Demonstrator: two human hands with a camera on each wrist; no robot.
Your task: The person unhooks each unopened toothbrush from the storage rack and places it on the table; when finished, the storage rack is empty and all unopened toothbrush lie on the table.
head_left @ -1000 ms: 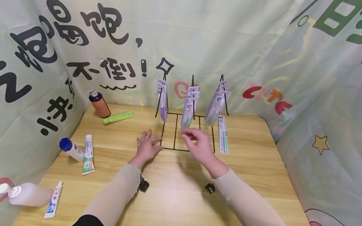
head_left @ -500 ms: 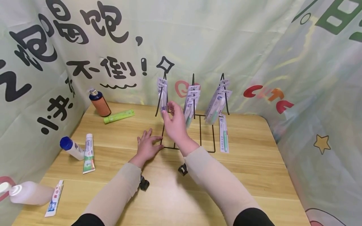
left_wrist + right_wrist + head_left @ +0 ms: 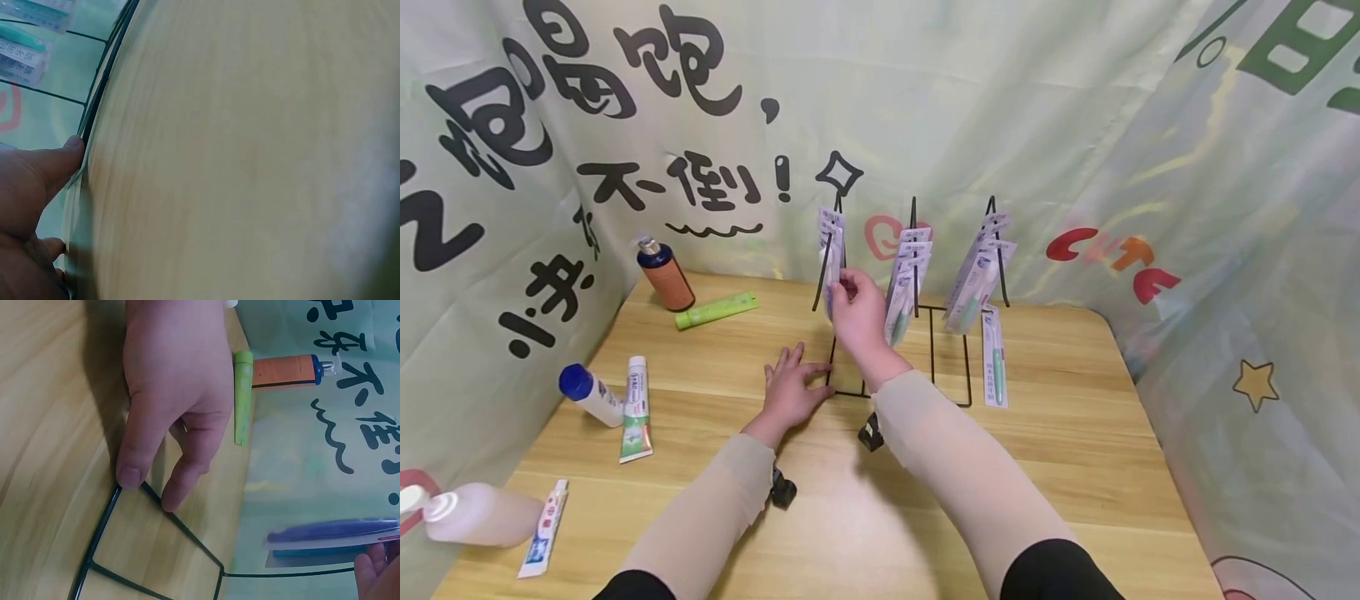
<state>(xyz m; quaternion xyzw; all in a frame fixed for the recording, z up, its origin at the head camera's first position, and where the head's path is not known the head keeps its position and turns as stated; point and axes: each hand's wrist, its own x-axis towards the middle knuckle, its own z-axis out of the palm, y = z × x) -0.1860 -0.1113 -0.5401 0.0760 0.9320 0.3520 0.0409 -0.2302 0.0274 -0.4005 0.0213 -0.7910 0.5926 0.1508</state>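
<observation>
Pinching lower edge of leftmost toothbrush pack (image 3: pixel 836 258), right hand (image 3: pixel 861 312) has swung left since one second ago, when it hovered before middle packs (image 3: pixel 904 287). Half second ago fingers stood apart; now clamped on pack, which hangs just left of them. Left hand (image 3: pixel 792 385) unmoved, fingers spread, touching wire rack (image 3: pixel 932 346) to its right.

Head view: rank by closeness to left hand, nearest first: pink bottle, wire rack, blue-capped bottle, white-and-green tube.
From the left hand:
1. Wire rack: right there, fingers at its near left corner.
2. White-and-green tube: left.
3. Blue-capped bottle: left, just past the tube.
4. Pink bottle: far left, lower in view.
</observation>
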